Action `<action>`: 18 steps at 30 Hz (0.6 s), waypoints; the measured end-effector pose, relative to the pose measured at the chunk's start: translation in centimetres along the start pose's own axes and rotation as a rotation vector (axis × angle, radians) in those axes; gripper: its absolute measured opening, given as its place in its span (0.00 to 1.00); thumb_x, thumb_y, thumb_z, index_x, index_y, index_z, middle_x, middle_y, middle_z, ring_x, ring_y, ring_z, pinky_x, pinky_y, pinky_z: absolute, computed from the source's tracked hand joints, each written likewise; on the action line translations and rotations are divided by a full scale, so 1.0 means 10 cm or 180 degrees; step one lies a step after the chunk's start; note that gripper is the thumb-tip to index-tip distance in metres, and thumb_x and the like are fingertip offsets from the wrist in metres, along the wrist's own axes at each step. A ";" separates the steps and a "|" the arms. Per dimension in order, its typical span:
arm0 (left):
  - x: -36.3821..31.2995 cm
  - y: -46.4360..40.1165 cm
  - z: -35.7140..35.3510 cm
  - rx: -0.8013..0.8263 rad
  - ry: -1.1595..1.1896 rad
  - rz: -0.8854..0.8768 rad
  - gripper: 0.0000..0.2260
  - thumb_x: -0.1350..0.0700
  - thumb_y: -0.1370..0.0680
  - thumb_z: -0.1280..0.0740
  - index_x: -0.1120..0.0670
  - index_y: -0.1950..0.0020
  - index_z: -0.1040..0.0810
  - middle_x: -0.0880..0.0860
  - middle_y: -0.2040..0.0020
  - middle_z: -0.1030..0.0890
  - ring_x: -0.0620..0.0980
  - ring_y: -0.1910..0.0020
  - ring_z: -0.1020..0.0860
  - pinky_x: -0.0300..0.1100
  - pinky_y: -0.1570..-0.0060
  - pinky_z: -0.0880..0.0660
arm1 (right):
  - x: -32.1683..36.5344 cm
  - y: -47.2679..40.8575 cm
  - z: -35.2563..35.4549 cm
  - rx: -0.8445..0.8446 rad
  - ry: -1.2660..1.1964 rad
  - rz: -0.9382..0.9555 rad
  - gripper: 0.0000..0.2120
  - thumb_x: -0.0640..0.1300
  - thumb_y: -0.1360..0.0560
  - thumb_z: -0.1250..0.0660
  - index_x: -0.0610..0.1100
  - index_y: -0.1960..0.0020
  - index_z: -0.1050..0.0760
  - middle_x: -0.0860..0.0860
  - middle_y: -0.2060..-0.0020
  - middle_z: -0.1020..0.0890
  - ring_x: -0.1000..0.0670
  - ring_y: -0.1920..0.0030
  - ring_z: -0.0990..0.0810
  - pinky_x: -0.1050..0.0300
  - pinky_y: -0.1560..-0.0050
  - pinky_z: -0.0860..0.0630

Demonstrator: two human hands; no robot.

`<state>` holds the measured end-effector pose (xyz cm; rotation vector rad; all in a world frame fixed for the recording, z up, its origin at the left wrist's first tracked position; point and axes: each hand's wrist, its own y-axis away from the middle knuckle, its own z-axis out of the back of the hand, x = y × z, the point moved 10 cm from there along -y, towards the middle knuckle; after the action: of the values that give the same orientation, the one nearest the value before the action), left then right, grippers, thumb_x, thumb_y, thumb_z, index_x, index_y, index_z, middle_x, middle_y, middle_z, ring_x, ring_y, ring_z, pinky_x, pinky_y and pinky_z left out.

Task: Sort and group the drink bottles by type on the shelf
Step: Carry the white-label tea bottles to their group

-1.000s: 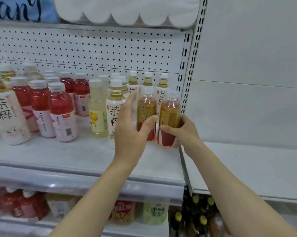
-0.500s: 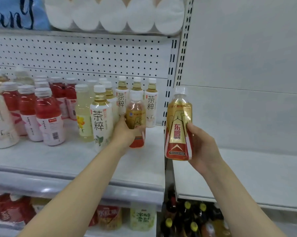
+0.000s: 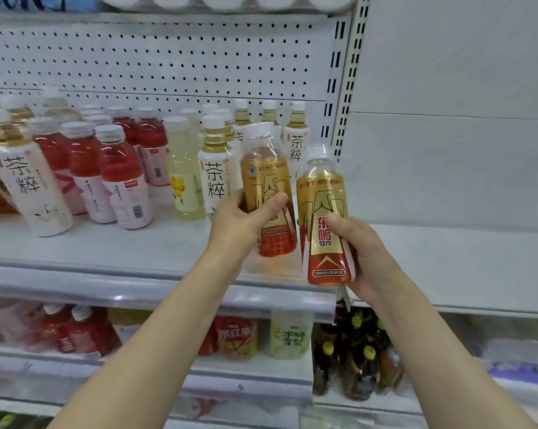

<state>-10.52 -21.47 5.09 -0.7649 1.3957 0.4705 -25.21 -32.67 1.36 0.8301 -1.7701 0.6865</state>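
Two gold-and-red drink bottles are held side by side in front of the white shelf (image 3: 106,246). My left hand (image 3: 242,224) grips the left gold bottle (image 3: 266,178), which is blurred and lifted off the shelf. My right hand (image 3: 359,252) grips the right gold bottle (image 3: 321,196) by its lower half, upright, over the shelf's right end. Behind them stand white-labelled tea bottles (image 3: 216,174), a pale yellow bottle (image 3: 181,181) and several red drink bottles (image 3: 123,178). A larger tea bottle (image 3: 29,184) leans at the far left.
A perforated back panel (image 3: 156,63) closes the shelf behind. A slotted upright post (image 3: 342,88) divides it from the bare white shelf (image 3: 462,261) on the right. Lower shelves hold red bottles (image 3: 81,332), orange packs (image 3: 236,335) and dark bottles with yellow caps (image 3: 357,351).
My left hand has lifted its gold bottle off the shelf and brought it toward me. My right hand has moved its gold bottle left, beside the other one.
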 end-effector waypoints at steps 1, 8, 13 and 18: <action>-0.07 0.09 0.09 0.0020 0.0108 -0.0040 0.17 0.44 0.29 0.25 0.45 0.43 0.20 0.42 0.51 0.13 0.40 0.52 0.15 0.34 0.57 0.22 | -0.01 0.03 -0.11 0.0036 0.0022 0.0015 0.35 0.54 0.34 0.23 0.37 0.33 0.24 0.37 0.43 0.16 0.38 0.48 0.15 0.42 0.45 0.17; -0.24 0.81 1.80 -0.0307 0.0509 -0.0043 0.24 0.38 0.34 0.27 0.49 0.42 0.19 0.48 0.51 0.13 0.47 0.51 0.14 0.42 0.53 0.19 | -0.37 0.14 -1.82 0.0294 -0.0201 0.0113 0.38 0.56 0.40 0.17 0.39 0.35 0.20 0.35 0.42 0.17 0.35 0.45 0.18 0.34 0.40 0.22; -0.27 1.39 3.46 -0.0928 0.0520 0.0013 0.27 0.34 0.36 0.27 0.48 0.43 0.18 0.52 0.50 0.13 0.55 0.50 0.14 0.50 0.55 0.17 | -0.87 0.15 -3.43 0.0547 -0.0438 -0.0065 0.34 0.56 0.40 0.17 0.40 0.40 0.18 0.39 0.47 0.15 0.36 0.49 0.16 0.36 0.42 0.22; -0.32 1.93 4.85 -0.1361 0.0449 0.0000 0.23 0.37 0.30 0.29 0.50 0.42 0.17 0.52 0.51 0.13 0.53 0.52 0.14 0.48 0.55 0.18 | -1.39 0.24 -4.75 0.0928 -0.0818 -0.0231 0.23 0.55 0.32 0.26 0.40 0.44 0.16 0.40 0.52 0.16 0.43 0.59 0.16 0.46 0.58 0.21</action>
<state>9.15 26.94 4.32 -1.1617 1.4430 0.7402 2.50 8.38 3.17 1.2200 -1.8814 0.8317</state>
